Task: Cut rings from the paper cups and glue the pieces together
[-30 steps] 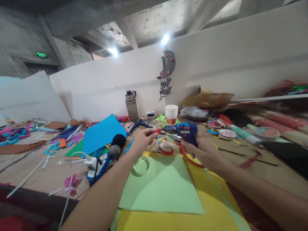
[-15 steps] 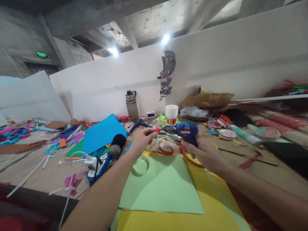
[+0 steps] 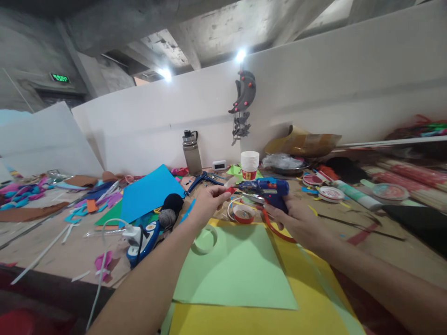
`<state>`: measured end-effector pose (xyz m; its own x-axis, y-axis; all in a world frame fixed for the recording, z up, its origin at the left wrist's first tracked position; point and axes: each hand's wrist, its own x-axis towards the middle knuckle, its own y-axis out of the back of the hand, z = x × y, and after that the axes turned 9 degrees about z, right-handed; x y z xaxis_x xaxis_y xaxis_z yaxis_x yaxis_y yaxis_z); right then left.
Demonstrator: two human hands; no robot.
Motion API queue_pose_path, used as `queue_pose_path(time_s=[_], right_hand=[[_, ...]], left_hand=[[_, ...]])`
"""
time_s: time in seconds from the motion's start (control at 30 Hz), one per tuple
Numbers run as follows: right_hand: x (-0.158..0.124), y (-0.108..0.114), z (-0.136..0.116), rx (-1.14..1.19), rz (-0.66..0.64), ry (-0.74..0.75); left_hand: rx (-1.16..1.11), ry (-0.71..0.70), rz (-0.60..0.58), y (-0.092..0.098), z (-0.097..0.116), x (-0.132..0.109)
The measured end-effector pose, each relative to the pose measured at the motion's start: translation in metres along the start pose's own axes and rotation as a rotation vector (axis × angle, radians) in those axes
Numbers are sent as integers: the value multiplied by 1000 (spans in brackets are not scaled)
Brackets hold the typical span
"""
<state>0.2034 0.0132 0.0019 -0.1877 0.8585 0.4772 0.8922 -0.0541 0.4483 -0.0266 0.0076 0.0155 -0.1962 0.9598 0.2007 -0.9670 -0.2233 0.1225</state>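
Note:
In the middle of the head view, my left hand [image 3: 209,201] pinches a small red piece [image 3: 230,190], whose exact kind I cannot make out. The nozzle of a blue hot glue gun [image 3: 268,188] points at that piece, close to or touching it. My right hand [image 3: 296,215] is closed round the gun's handle. Scissors with orange-red handles [image 3: 267,223] also hang at the right hand, their blades under the gun. Below lie a light green sheet [image 3: 240,274] and a pale green paper ring [image 3: 205,239], over yellow paper [image 3: 314,288]. A red-rimmed roll [image 3: 243,215] sits just behind the sheet.
Stacked paper cups [image 3: 249,163] and a grey bottle [image 3: 192,152] stand at the back. A blue sheet [image 3: 150,193], yarn balls [image 3: 167,217] and a blue power strip [image 3: 144,244] lie left. Round tins [image 3: 331,194] and a green-white tube [image 3: 359,195] are right.
The red piece in my left fingers has turned slightly and shows a more pointed shape. Both hands otherwise keep nearly the same place, the glue gun still held.

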Motion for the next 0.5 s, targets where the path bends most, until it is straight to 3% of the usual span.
queue_pose_path(time_s=[0.5], right_hand=[[-1,1,-4,-28,31,17]], left_hand=[[-40,-35,22,4,-1,3]])
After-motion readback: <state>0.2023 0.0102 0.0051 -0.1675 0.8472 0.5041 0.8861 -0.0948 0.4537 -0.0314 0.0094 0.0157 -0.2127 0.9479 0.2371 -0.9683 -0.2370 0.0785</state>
